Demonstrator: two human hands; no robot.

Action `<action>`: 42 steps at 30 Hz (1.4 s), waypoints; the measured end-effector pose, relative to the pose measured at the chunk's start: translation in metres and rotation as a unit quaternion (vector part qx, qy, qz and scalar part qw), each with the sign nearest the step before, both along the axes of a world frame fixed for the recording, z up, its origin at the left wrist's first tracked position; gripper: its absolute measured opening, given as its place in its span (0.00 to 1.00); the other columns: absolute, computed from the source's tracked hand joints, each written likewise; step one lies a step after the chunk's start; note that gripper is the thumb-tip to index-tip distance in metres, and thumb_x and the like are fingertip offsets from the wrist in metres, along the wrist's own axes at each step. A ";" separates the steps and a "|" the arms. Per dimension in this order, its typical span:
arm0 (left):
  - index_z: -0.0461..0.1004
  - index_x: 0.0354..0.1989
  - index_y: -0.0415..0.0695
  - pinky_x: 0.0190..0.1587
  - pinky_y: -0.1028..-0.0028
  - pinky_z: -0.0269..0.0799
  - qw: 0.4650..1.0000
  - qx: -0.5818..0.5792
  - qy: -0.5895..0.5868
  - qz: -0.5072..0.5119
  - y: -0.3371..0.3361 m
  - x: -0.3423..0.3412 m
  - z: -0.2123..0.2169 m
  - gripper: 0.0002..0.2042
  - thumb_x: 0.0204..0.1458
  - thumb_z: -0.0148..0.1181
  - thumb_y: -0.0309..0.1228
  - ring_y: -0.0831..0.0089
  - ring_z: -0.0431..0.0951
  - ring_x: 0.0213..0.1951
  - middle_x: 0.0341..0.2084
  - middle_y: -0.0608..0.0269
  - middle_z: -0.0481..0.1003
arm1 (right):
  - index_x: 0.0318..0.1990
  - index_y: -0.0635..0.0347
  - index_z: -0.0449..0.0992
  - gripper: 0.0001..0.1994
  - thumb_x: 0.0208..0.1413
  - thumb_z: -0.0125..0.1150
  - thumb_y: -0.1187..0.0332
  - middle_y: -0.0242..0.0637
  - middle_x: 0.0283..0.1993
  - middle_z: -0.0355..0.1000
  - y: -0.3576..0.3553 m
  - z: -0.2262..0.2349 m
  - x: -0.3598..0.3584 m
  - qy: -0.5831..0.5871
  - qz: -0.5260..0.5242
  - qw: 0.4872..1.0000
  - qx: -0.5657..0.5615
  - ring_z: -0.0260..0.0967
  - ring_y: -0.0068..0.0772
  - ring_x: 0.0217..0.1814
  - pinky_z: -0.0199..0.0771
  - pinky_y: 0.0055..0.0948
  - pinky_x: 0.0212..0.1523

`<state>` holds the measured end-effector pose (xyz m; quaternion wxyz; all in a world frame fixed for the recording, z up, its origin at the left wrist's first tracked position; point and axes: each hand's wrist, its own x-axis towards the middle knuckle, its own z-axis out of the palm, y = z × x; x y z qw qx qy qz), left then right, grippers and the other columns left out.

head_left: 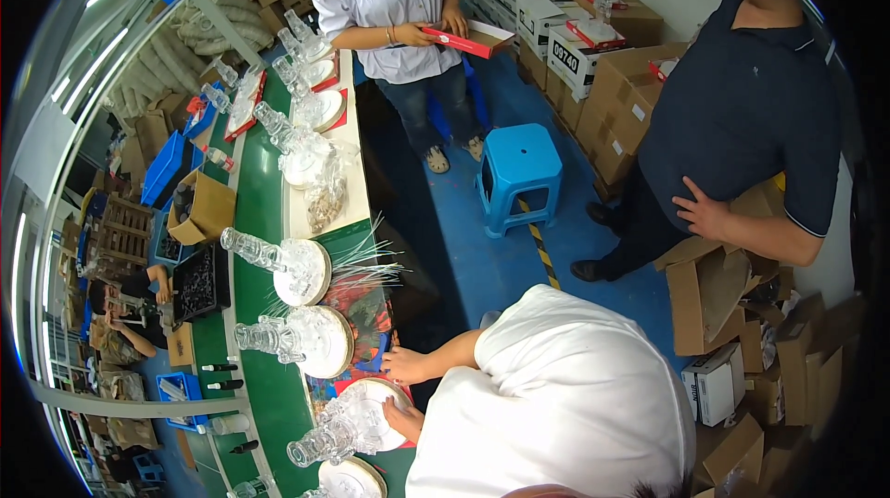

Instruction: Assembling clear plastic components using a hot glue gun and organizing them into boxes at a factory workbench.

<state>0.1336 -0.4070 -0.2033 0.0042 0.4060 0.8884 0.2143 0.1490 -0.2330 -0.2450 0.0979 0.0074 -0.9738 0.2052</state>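
At the bench's edge, my left hand (405,419) rests with its fingers stretched against the round white base (375,401) of a clear glass piece. The glass stem (320,442) has bulging tiers and leans left in the picture. My right hand (405,365) lies just beyond it, fingers apart at the edge of a blue object (373,350) whose kind I cannot make out. I see nothing held in it. A second glass piece (320,340) on a round base stands beside that hand, and part of another white base (352,479) shows nearer. Both forearms come from white sleeves.
More glass pieces line the green bench (264,387), with thin clear strands (371,261) sticking out over its edge. A person with a red tray (468,39) and another in dark clothes (742,118) stand nearby. A blue stool (521,159) and cartons (621,113) occupy the floor.
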 end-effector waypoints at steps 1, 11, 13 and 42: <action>0.67 0.45 0.29 0.47 0.56 0.64 1.000 -0.011 -0.009 0.006 0.001 0.001 0.003 0.18 0.43 0.51 0.24 0.40 0.68 0.40 0.36 0.35 0.69 | 0.32 0.47 0.80 0.12 0.38 0.65 0.56 0.25 0.47 0.68 0.000 0.001 0.000 0.000 -0.001 1.000 -0.001 0.56 0.30 0.52 0.59 0.34 0.45; 0.67 0.45 0.29 0.47 0.56 0.64 0.998 -0.060 -0.022 0.014 0.000 0.003 0.006 0.19 0.43 0.52 0.24 0.40 0.68 0.41 0.37 0.35 0.69 | 0.28 0.49 0.79 0.11 0.38 0.64 0.56 0.26 0.41 0.69 0.000 0.003 0.000 0.024 -0.015 1.000 0.003 0.57 0.30 0.49 0.58 0.34 0.42; 0.67 0.45 0.29 0.47 0.56 0.64 0.999 -0.028 -0.013 0.012 0.000 0.003 0.003 0.19 0.43 0.52 0.24 0.41 0.68 0.41 0.37 0.36 0.69 | 0.30 0.49 0.80 0.12 0.37 0.65 0.56 0.26 0.44 0.69 0.000 0.003 0.001 0.003 -0.017 1.000 -0.018 0.56 0.31 0.51 0.59 0.35 0.44; 0.67 0.43 0.30 0.46 0.57 0.64 1.000 0.018 0.014 -0.013 -0.003 0.006 -0.007 0.19 0.38 0.51 0.21 0.43 0.68 0.40 0.36 0.37 0.69 | 0.29 0.49 0.80 0.11 0.37 0.65 0.57 0.26 0.49 0.67 -0.001 0.003 0.003 0.004 -0.020 1.000 -0.010 0.55 0.32 0.53 0.59 0.34 0.45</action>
